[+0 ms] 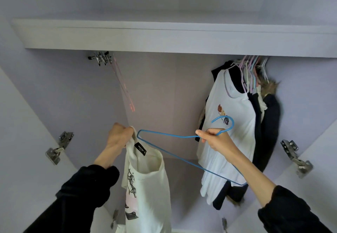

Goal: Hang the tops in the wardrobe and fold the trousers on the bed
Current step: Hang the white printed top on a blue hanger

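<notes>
head cam, looking up into open wardrobe (164,90).

l hand (118,138): raised, fingers curled tight on the collar edge of a cream top (147,181). top hangs straight down from that grip, neck opening gaping toward cam, black label (140,149) visible inside collar, dark/pink print down the front. lower hem runs out of frame at bottom.

r hand (216,139): fingers + thumb clamped on the neck of a blue hanger (173,155), just under its hook. hook points up-right, overlapping the hung clothes behind. hanger tilted: one shoulder end sits just beside the top's collar near l hand, other end drops low-right behind r forearm. hanger wire looks to pass by the collar opening; can't tell if it's inside the neck or just in front of it.

both arms in black sleeves (87,187).

background: shelf (164,35) across top of wardrobe. hung clothes (235,127) bunched at right under shelf – white tee w/ small print in front, dark garments behind, one w/ fur trim. pastel hangers (250,72) crowded above them. a thin pink hanger (124,87) hangs alone at left, blurred. metal clips (101,57) near top left. door hinges (58,148) on left door, more on right.
</notes>
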`<act>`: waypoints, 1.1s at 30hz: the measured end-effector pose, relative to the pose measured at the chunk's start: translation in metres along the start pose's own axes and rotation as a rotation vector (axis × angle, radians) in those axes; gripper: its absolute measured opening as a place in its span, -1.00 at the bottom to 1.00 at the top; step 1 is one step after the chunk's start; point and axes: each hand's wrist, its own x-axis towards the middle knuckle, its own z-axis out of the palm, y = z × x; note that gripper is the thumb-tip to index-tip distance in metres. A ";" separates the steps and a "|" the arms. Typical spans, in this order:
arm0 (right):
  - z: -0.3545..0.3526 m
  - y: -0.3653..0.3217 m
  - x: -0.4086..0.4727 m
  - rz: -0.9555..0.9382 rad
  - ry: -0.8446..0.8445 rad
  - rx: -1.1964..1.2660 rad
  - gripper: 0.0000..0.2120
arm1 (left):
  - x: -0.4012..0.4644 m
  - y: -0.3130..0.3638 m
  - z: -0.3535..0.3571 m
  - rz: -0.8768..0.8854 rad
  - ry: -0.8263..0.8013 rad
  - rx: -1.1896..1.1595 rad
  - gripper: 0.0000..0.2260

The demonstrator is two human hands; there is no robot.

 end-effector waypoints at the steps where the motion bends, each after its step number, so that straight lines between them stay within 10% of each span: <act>1: -0.002 0.000 -0.003 -0.006 -0.003 -0.008 -0.62 | -0.002 0.000 0.003 0.030 0.002 0.027 -0.84; 14: 0.063 -0.041 -0.019 -0.173 0.129 -0.288 -0.53 | -0.073 0.064 0.023 0.481 -0.107 0.310 -0.91; 25: 0.061 -0.066 -0.027 -0.303 0.258 0.129 -0.57 | -0.076 0.065 0.012 0.980 -0.064 0.661 -0.79; 33: 0.017 -0.055 -0.022 -0.201 -0.350 0.159 -0.46 | -0.062 0.057 -0.007 1.096 -0.228 0.585 -0.83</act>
